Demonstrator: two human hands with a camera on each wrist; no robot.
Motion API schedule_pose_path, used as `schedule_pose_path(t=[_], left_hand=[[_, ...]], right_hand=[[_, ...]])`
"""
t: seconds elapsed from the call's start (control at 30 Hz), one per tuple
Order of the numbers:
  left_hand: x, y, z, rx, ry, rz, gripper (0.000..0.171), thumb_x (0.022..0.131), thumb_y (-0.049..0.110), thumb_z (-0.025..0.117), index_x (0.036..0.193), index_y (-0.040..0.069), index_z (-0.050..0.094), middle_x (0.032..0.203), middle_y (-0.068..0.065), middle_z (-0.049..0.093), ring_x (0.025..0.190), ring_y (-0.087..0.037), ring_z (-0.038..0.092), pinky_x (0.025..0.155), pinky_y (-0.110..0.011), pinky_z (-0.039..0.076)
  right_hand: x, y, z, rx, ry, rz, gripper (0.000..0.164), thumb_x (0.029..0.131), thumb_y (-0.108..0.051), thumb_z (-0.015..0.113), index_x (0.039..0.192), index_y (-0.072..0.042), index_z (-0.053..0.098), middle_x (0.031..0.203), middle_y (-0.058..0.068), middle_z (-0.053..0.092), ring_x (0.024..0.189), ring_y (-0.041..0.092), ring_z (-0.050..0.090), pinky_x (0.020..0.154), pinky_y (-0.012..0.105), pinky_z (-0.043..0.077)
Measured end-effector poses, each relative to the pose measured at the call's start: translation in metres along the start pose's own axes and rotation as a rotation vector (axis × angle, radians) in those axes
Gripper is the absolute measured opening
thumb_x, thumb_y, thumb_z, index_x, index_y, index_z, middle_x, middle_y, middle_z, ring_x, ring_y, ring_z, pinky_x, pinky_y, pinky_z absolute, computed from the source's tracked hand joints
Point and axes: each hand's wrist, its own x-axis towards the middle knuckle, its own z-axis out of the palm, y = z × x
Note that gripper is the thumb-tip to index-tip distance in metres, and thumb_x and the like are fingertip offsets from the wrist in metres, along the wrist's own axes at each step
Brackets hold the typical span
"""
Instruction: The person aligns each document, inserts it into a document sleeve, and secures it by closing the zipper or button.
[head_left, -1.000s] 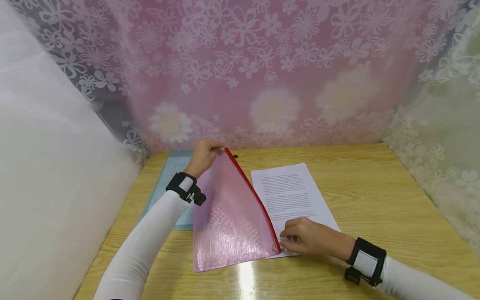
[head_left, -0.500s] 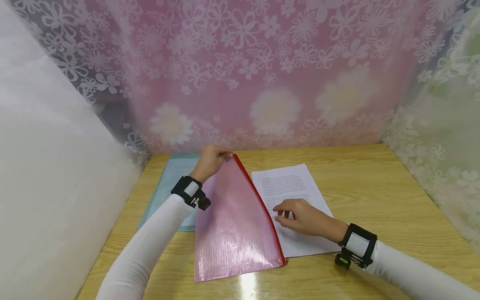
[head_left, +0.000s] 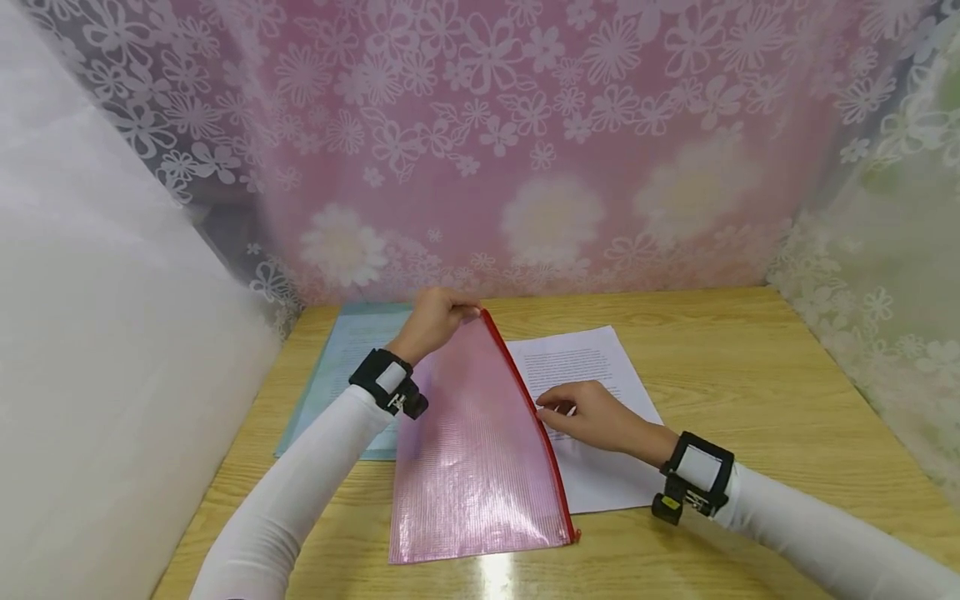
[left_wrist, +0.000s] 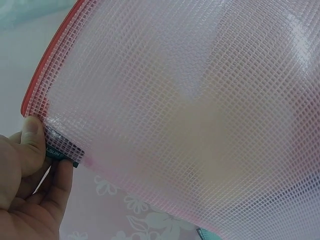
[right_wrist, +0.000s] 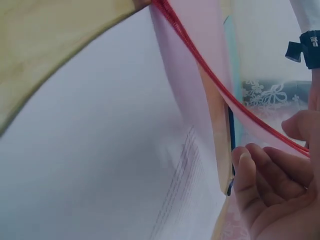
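A pink mesh zipper pouch (head_left: pixel 465 467) with a red zipper (head_left: pixel 553 467) is held tilted up from the table. My left hand (head_left: pixel 435 321) pinches its far top corner; in the left wrist view the thumb and fingers (left_wrist: pixel 31 127) grip it by a dark label (left_wrist: pixel 62 150). My right hand (head_left: pixel 592 415) is at the middle of the red zipper edge, fingers bent and thumb apart from them. In the right wrist view the zipper runs past the right fingers (right_wrist: pixel 245 170). Beneath the right hand lies a stack of printed paper (head_left: pixel 600 483), partly covered by the pouch.
A pale blue-green folder (head_left: pixel 322 400) with printed sheets lies at the left, partly under the pouch and left arm. The wooden table (head_left: pixel 772 400) ends at a pink floral curtain (head_left: pixel 555 150) behind, with pale sheeting (head_left: pixel 97 333) on the left.
My right hand has moved from the pouch's near corner up along the zipper edge to its middle. My left hand has shifted right with the pouch corner, and the pouch's near end has come closer.
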Motion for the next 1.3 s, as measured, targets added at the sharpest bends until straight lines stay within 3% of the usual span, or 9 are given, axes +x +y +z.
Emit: schedule_pose_path(t=[0.3,0.57,0.8,0.93,1.17,1.23,1.3], left_hand=[[0.000,-0.002,0.003,-0.018,-0.015,0.015,0.014,0.097,0.012,0.071,0.104,0.004,0.081,0.100,-0.012,0.079,0.092,-0.021,0.077,0.082,-0.034,0.061],[-0.003,0.000,0.005,-0.021,-0.053,-0.032,0.018,0.098,0.017,0.071,0.109,0.008,0.080,0.107,-0.009,0.079,0.095,-0.020,0.075,0.082,-0.033,0.061],[-0.003,0.003,0.008,-0.065,-0.068,-0.060,0.032,0.098,0.025,0.072,0.123,0.006,0.074,0.118,-0.010,0.076,0.106,-0.022,0.074,0.092,-0.034,0.059],[-0.007,0.005,0.011,-0.071,-0.019,-0.040,0.028,0.099,0.026,0.070,0.119,0.007,0.074,0.116,-0.009,0.076,0.105,-0.021,0.073,0.091,-0.033,0.059],[-0.019,0.014,0.018,0.014,0.219,0.100,0.016,0.096,0.023,0.070,0.098,0.007,0.072,0.097,-0.008,0.072,0.089,-0.023,0.070,0.080,-0.035,0.059],[-0.021,0.019,0.020,0.028,0.225,0.130,0.016,0.096,0.023,0.069,0.090,0.009,0.072,0.087,-0.004,0.071,0.080,-0.019,0.068,0.074,-0.033,0.057],[-0.023,0.023,0.023,0.044,0.172,0.141,0.024,0.097,0.024,0.069,0.076,0.012,0.070,0.071,0.001,0.065,0.065,-0.012,0.061,0.064,-0.029,0.053]], right_hand=[[0.004,-0.002,0.009,0.064,-0.018,0.083,0.014,0.098,-0.014,0.068,0.103,-0.007,0.079,0.086,-0.003,0.075,0.070,0.005,0.064,0.059,0.022,0.053],[0.006,-0.006,0.012,0.040,-0.036,0.053,0.010,0.097,-0.013,0.069,0.098,-0.009,0.078,0.081,-0.007,0.072,0.070,0.003,0.061,0.060,0.022,0.052],[0.006,-0.010,0.013,0.038,-0.018,0.034,0.007,0.096,-0.012,0.070,0.095,-0.010,0.077,0.079,-0.008,0.070,0.069,0.003,0.060,0.060,0.022,0.051],[0.007,-0.012,0.015,0.034,-0.010,0.037,0.006,0.095,-0.012,0.071,0.094,-0.010,0.077,0.080,-0.009,0.070,0.071,0.003,0.061,0.061,0.022,0.052],[0.007,-0.014,0.014,0.031,0.006,0.039,0.007,0.095,-0.013,0.070,0.095,-0.010,0.076,0.080,-0.009,0.070,0.071,0.003,0.061,0.061,0.022,0.052],[0.007,-0.014,0.012,0.036,0.008,0.036,0.006,0.095,-0.012,0.070,0.095,-0.009,0.076,0.080,-0.008,0.070,0.071,0.004,0.061,0.061,0.022,0.052],[0.008,-0.014,0.010,0.039,0.008,0.033,0.007,0.095,-0.011,0.070,0.095,-0.008,0.076,0.080,-0.007,0.070,0.070,0.004,0.061,0.061,0.021,0.052]])
